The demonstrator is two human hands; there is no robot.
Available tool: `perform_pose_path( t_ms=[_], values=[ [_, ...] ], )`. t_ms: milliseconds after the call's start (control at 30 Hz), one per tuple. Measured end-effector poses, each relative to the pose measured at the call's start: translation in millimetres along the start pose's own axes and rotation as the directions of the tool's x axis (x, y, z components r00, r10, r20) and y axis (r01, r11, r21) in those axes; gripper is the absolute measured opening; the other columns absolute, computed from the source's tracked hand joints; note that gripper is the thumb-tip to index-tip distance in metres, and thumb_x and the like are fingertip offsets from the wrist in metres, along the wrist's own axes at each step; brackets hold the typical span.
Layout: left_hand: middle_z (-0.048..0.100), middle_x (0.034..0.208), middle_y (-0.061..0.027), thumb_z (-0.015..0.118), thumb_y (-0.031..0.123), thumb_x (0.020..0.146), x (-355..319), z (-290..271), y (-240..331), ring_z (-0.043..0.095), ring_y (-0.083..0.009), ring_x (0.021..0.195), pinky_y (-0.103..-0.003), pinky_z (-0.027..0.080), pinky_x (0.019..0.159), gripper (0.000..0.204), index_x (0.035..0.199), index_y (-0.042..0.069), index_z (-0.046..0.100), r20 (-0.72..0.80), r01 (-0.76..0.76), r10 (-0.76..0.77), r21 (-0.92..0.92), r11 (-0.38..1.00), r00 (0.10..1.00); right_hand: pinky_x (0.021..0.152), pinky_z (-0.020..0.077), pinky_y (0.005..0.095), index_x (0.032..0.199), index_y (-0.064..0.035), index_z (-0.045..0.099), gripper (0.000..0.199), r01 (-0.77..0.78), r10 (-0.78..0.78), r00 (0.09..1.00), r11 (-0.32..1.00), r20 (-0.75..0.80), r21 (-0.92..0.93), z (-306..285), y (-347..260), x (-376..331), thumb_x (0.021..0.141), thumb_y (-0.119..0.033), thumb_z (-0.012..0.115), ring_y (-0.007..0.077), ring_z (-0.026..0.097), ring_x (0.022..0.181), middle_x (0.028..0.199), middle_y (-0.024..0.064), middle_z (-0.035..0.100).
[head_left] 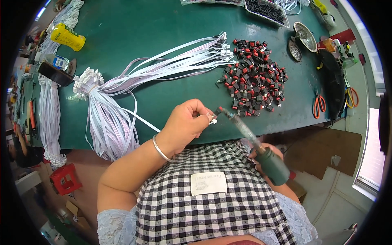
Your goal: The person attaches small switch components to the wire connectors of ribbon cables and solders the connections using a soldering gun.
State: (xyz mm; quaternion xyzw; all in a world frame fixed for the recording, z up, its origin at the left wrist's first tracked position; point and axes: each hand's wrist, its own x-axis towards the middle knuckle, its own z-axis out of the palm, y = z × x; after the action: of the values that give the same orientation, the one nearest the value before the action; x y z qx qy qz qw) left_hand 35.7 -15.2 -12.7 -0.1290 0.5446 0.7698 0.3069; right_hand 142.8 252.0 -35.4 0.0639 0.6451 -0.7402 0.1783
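At the table's front edge, my left hand is closed in a pinch on the end of a white flat cable that trails from the bundle at left. Just beyond its fingertips is a small black-and-red switch; whether the fingers touch it cannot be made out. My right hand, partly hidden, is closed around a green-handled tool with a long metal barrel, like a soldering iron. The barrel's tip points at the switch. A heap of black-and-red switches lies just past the tip.
A tied bundle of white cables spreads across the left of the green table. A yellow bottle stands far left. At right are metal dishes, orange-handled scissors and a black pouch. A tray of black parts sits at the back.
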Motion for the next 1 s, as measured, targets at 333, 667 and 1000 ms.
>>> perform_pose_path(
  t_ms=[333,667,1000],
  values=[
    [0.054,0.086,-0.0074,0.054,0.000,0.077,3.6,3.6,-1.7,0.041,-0.0046,0.050,-0.017,0.033,0.041,0.006,0.076,0.004,0.049,-0.015,-0.039,0.039,0.045,0.998,0.999,0.062,0.0480,0.0291,0.082,0.0076,0.056,0.028,0.235,-0.259,0.965,0.916,-0.032,-0.326,-22.6,64.3,-3.8,0.059,-0.003,0.068,0.0227,0.058,0.067,0.075,0.0157,0.059],
    [0.055,0.085,-0.0069,0.054,0.001,0.078,3.5,4.5,-2.7,0.040,-0.0038,0.050,-0.017,0.033,0.041,0.006,0.075,0.004,0.049,-0.029,-0.057,0.060,0.089,0.994,0.998,0.065,0.0480,0.0279,0.111,-0.0007,0.047,0.042,-0.366,0.338,0.912,0.926,-0.232,-0.092,-16.0,47.8,-8.6,0.072,-0.001,0.063,0.0221,0.060,0.074,0.085,0.0152,0.058],
    [0.055,0.086,-0.0064,0.055,0.002,0.078,4.7,2.6,-2.3,0.043,-0.0032,0.055,-0.016,0.034,0.043,0.007,0.077,0.004,0.048,0.034,-0.109,0.105,0.195,0.975,0.994,0.064,0.0496,0.0305,0.114,0.0018,0.041,0.042,0.370,-0.372,0.927,0.928,-0.039,-0.050,10.9,29.6,4.9,0.078,-0.006,0.060,0.0215,0.059,0.074,0.082,0.0136,0.058]
  ],
)
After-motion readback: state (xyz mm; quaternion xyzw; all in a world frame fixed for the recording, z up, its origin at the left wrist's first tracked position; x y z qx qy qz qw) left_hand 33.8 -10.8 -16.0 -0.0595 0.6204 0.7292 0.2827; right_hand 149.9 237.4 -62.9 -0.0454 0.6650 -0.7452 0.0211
